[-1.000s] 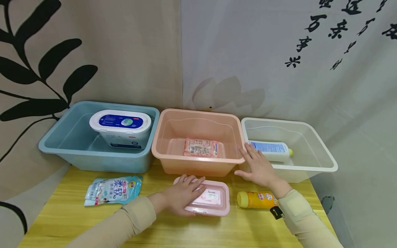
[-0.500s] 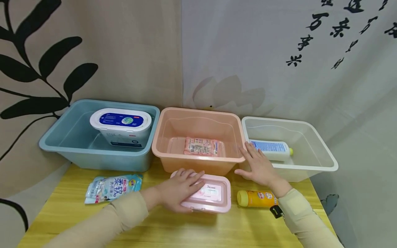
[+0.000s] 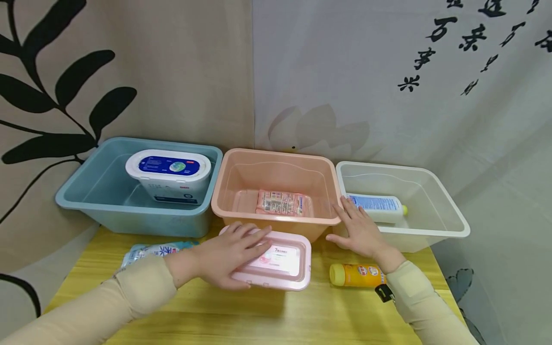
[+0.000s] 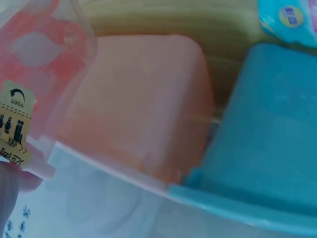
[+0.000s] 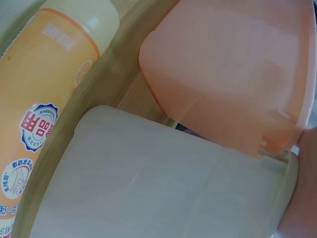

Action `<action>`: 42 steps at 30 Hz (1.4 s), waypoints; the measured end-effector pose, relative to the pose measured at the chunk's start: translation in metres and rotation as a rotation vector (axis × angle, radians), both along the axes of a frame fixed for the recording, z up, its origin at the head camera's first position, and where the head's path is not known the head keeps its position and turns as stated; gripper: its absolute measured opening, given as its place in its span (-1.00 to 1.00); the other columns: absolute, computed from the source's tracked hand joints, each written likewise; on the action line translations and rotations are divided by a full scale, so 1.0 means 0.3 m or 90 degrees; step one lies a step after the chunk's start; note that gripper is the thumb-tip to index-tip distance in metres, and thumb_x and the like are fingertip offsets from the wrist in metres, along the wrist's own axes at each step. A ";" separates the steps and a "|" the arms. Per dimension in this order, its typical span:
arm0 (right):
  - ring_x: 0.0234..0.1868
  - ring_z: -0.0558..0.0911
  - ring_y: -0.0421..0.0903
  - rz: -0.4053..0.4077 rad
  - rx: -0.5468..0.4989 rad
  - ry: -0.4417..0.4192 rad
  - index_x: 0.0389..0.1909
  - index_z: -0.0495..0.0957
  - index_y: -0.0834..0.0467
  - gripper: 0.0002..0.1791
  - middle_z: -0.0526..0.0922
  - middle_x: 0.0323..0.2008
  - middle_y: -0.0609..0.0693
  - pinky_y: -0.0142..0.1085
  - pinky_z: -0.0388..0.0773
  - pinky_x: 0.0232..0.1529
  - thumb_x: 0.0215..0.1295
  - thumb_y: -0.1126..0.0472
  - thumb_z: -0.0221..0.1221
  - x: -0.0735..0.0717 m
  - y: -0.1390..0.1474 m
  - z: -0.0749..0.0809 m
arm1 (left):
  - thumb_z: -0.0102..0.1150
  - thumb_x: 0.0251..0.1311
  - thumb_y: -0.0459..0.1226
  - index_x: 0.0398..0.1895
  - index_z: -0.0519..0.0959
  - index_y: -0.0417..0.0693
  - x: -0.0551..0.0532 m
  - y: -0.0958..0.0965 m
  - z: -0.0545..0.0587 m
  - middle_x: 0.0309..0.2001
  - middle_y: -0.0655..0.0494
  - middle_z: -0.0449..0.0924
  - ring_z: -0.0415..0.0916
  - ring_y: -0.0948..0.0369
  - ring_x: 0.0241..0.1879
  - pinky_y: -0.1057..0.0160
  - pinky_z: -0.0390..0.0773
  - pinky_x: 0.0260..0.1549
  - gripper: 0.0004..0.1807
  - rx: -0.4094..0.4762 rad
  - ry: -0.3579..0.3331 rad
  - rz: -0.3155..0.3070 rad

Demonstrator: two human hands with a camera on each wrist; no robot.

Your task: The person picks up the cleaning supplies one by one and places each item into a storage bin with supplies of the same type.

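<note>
My left hand (image 3: 222,256) grips a pink lidded plastic box (image 3: 286,261) from above, thumb along the near side and fingers over the far edge. A shadow falls on the wood below the box, which hangs just in front of the peach bin (image 3: 276,222). In the left wrist view, the box's translucent wall (image 4: 74,54) bears a seal marked "open". Fairly straight fingers of my right hand (image 3: 362,235) rest at the near left rim of the white bin (image 3: 431,235), beside the peach bin's corner. A white bottle with a blue label (image 3: 379,211) lies inside the white bin.
A blue bin (image 3: 142,215) at left holds a white lidded tub (image 3: 172,184). Inside the peach bin lies a pink packet (image 3: 280,203). A yellow-capped orange bottle (image 3: 358,275) lies near my right wrist. My left arm partly covers a blue pouch (image 3: 146,251) on the table.
My left hand has lifted the pink box and carried it up and to the left, its arm now covering more of the blue pouch. My right hand has stayed put.
</note>
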State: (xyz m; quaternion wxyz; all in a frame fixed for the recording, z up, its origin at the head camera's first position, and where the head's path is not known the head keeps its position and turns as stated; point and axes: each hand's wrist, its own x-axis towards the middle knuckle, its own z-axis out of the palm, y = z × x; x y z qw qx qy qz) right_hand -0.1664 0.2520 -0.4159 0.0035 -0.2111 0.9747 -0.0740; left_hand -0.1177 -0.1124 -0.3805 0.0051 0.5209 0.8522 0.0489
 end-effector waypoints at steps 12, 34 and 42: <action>0.47 -0.04 0.21 -0.002 -0.005 0.000 0.44 0.02 0.13 -0.03 -0.09 0.47 0.24 0.14 -0.04 0.41 0.13 -0.28 0.13 0.000 -0.002 0.003 | 0.07 0.08 0.23 0.39 0.21 -0.01 -0.009 -0.118 0.120 0.46 -0.07 0.02 0.07 -0.09 0.33 -0.26 0.17 0.22 -0.14 0.010 0.020 0.028; 0.46 -0.03 0.22 0.002 -0.004 0.001 0.44 0.02 0.14 -0.02 -0.08 0.46 0.25 0.14 -0.01 0.40 0.13 -0.30 0.12 -0.002 -0.001 0.007 | 0.29 -0.09 0.11 0.45 0.09 0.06 -0.068 -0.331 0.275 0.48 0.00 -0.06 0.01 -0.11 0.32 -0.30 0.13 0.17 0.00 0.034 0.102 0.109; 0.46 -0.03 0.22 0.004 -0.004 -0.001 0.45 0.01 0.16 -0.01 -0.09 0.46 0.26 0.10 -0.03 0.41 0.13 -0.29 0.12 0.001 -0.003 0.003 | 0.24 -0.07 0.17 0.43 0.12 0.01 -0.119 -0.428 0.285 0.45 -0.07 0.00 0.08 -0.15 0.25 -0.23 0.15 0.13 -0.01 0.052 0.144 0.131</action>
